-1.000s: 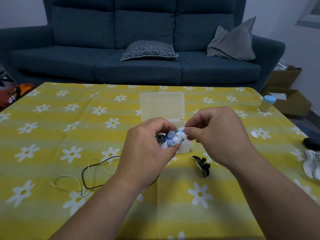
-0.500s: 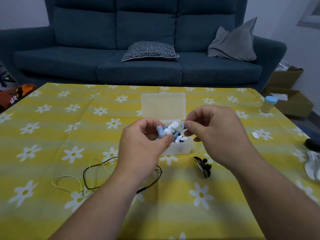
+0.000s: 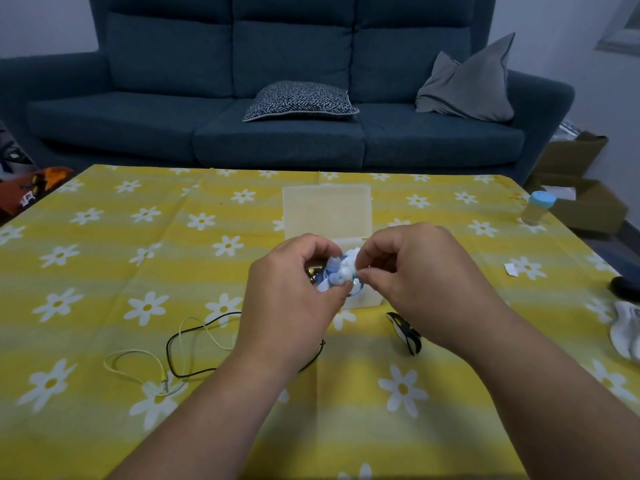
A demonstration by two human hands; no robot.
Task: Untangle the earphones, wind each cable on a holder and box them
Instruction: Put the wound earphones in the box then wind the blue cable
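Observation:
My left hand grips a small blue-and-white cable holder with blue earphone cable wound on it. My right hand pinches the blue cable at the holder's right side. Both hands hover just above the open translucent box, whose lid stands upright behind them. A black earphone cable and a pale green earphone cable lie tangled in loops on the yellow tablecloth, left of my left forearm. A black-and-white holder lies right of the box.
A blue-capped jar stands near the table's right edge. A white paper scrap lies on the cloth at the right. White shoes and cardboard boxes are on the floor to the right. A dark blue sofa stands behind the table.
My hands have drawn closer together over the box. The right hand has carried the blue cable round towards the holder, which has turned slightly in my left hand.

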